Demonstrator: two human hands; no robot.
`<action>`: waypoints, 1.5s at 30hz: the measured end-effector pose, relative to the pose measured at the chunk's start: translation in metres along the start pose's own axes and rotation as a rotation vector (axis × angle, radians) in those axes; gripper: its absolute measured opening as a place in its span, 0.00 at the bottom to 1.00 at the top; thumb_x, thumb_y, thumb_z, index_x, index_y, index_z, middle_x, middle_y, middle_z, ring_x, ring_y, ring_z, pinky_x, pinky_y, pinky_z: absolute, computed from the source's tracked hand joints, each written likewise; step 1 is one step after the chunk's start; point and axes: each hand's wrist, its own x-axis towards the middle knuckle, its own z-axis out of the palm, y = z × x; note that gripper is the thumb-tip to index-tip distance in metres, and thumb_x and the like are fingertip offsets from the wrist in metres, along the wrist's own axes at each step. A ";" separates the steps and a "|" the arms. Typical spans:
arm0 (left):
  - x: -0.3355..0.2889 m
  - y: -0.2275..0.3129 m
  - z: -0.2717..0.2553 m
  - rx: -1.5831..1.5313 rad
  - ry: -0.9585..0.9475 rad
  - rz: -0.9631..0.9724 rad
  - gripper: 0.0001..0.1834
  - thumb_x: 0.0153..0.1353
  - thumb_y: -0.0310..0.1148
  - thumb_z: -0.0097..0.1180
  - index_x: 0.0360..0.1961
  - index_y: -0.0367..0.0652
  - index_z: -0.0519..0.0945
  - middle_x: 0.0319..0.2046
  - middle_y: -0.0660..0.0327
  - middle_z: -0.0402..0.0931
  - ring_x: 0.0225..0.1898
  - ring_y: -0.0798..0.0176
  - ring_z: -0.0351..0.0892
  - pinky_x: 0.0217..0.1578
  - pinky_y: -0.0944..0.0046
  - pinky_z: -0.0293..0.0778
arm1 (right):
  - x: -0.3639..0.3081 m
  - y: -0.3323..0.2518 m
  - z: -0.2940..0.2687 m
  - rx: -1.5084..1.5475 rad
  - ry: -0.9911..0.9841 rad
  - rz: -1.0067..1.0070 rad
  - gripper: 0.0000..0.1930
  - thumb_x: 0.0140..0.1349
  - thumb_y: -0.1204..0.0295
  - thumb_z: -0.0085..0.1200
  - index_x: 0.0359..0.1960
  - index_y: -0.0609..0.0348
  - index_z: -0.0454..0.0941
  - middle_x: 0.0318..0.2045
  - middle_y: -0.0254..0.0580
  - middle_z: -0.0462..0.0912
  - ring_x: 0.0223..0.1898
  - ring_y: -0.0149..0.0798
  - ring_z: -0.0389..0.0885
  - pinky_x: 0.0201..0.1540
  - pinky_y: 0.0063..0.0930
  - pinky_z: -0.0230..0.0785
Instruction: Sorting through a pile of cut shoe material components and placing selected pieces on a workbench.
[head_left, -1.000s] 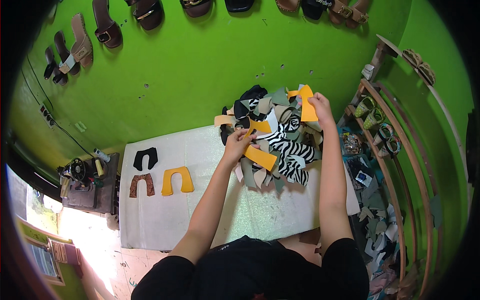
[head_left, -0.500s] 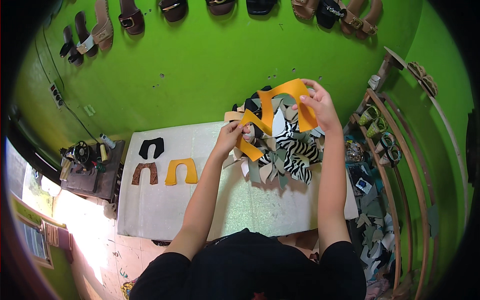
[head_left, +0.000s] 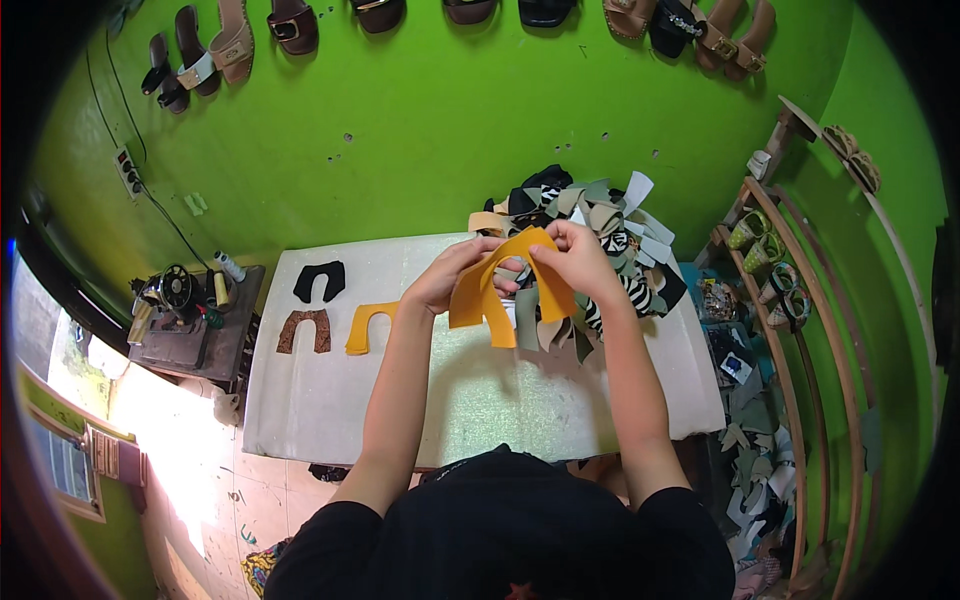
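Observation:
Between my two hands, above the table (head_left: 330, 405), are yellow U-shaped cut pieces (head_left: 468, 298) that look like leather, brought together with their legs hanging down. My left hand (head_left: 452, 276) grips them on the left side, fingers curled behind. At their top right, my right hand (head_left: 577, 258) pinches the edge. Just behind the hands lies a heap of offcuts (head_left: 603, 215) in grey, black, white and zebra print. To the left, a black U-shaped piece (head_left: 312, 276), a brown patterned one (head_left: 292, 331) and another yellow piece (head_left: 360, 328), partly covered by my left forearm, lie flat.
A sewing machine (head_left: 175, 290) stands on a small dark table at the left. Along the right runs a wooden rack (head_left: 770, 350) with shoes, with more scraps (head_left: 750, 470) heaped below it. Sandals (head_left: 292, 25) hang on the green wall.
Both hands have come closer together and nearer to me, away from the heap. The yellow pieces, held apart before, are now brought together. My view has shifted slightly.

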 end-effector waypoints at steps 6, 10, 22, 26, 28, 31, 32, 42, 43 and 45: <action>-0.023 0.007 -0.013 0.023 -0.224 0.018 0.32 0.58 0.46 0.44 0.55 0.31 0.60 0.43 0.50 0.71 0.35 0.58 0.78 0.39 0.63 0.75 | -0.012 0.005 0.024 -0.101 0.044 -0.044 0.11 0.49 0.69 0.57 0.28 0.63 0.72 0.23 0.37 0.76 0.25 0.29 0.73 0.30 0.23 0.66; -0.036 0.015 -0.015 0.129 -0.226 -0.039 0.31 0.52 0.33 0.54 0.55 0.30 0.61 0.43 0.51 0.72 0.36 0.61 0.78 0.41 0.64 0.73 | -0.010 0.020 0.037 -0.004 0.011 -0.142 0.10 0.49 0.71 0.58 0.25 0.62 0.70 0.30 0.38 0.76 0.32 0.27 0.72 0.35 0.25 0.66; -0.088 0.029 -0.068 0.416 0.132 -0.186 0.17 0.57 0.27 0.50 0.48 0.35 0.69 0.37 0.55 0.77 0.36 0.67 0.77 0.40 0.69 0.72 | 0.008 0.012 0.109 0.278 -0.058 -0.059 0.12 0.46 0.80 0.60 0.27 0.60 0.67 0.22 0.30 0.73 0.22 0.18 0.68 0.26 0.13 0.63; -0.115 0.016 -0.098 0.392 0.213 -0.160 0.15 0.56 0.28 0.52 0.44 0.35 0.71 0.34 0.58 0.77 0.36 0.68 0.77 0.40 0.69 0.72 | 0.016 0.010 0.142 0.422 -0.055 -0.052 0.16 0.47 0.83 0.58 0.38 0.64 0.68 0.27 0.35 0.75 0.27 0.23 0.74 0.32 0.15 0.68; -0.127 0.002 -0.115 0.396 0.234 -0.116 0.14 0.57 0.31 0.52 0.42 0.35 0.73 0.33 0.59 0.77 0.37 0.68 0.76 0.41 0.69 0.71 | 0.019 0.012 0.158 0.420 -0.065 -0.005 0.20 0.48 0.83 0.57 0.45 0.67 0.70 0.30 0.38 0.78 0.31 0.25 0.76 0.35 0.16 0.70; -0.141 -0.006 -0.128 0.260 0.270 -0.159 0.13 0.58 0.32 0.51 0.41 0.34 0.73 0.32 0.62 0.76 0.35 0.69 0.74 0.41 0.70 0.69 | 0.022 0.026 0.183 0.422 -0.019 0.017 0.17 0.49 0.82 0.56 0.43 0.68 0.73 0.30 0.38 0.78 0.32 0.25 0.76 0.35 0.16 0.70; -0.146 -0.011 -0.136 0.231 0.266 -0.127 0.15 0.62 0.36 0.47 0.41 0.34 0.73 0.30 0.63 0.75 0.35 0.69 0.74 0.40 0.70 0.70 | 0.021 0.024 0.192 0.432 -0.004 0.029 0.16 0.50 0.81 0.56 0.42 0.68 0.74 0.31 0.36 0.78 0.33 0.25 0.75 0.36 0.15 0.69; -0.162 -0.029 -0.174 0.197 0.526 -0.117 0.17 0.65 0.40 0.38 0.40 0.36 0.72 0.23 0.65 0.71 0.24 0.71 0.72 0.29 0.72 0.71 | 0.015 0.042 0.261 0.269 0.079 0.120 0.10 0.57 0.71 0.50 0.35 0.67 0.75 0.27 0.34 0.77 0.29 0.25 0.73 0.32 0.19 0.64; -0.164 -0.034 -0.183 0.223 0.551 -0.096 0.16 0.65 0.40 0.38 0.39 0.37 0.71 0.23 0.66 0.71 0.23 0.72 0.72 0.27 0.72 0.71 | 0.015 0.047 0.266 0.268 0.079 0.124 0.10 0.57 0.71 0.50 0.35 0.67 0.75 0.27 0.34 0.77 0.29 0.25 0.73 0.32 0.19 0.64; -0.165 -0.037 -0.193 0.247 0.566 -0.080 0.16 0.65 0.41 0.39 0.38 0.39 0.71 0.22 0.67 0.71 0.22 0.73 0.72 0.24 0.72 0.71 | 0.019 0.066 0.276 0.076 -0.003 0.211 0.10 0.58 0.71 0.49 0.34 0.68 0.75 0.26 0.36 0.78 0.28 0.26 0.73 0.32 0.21 0.65</action>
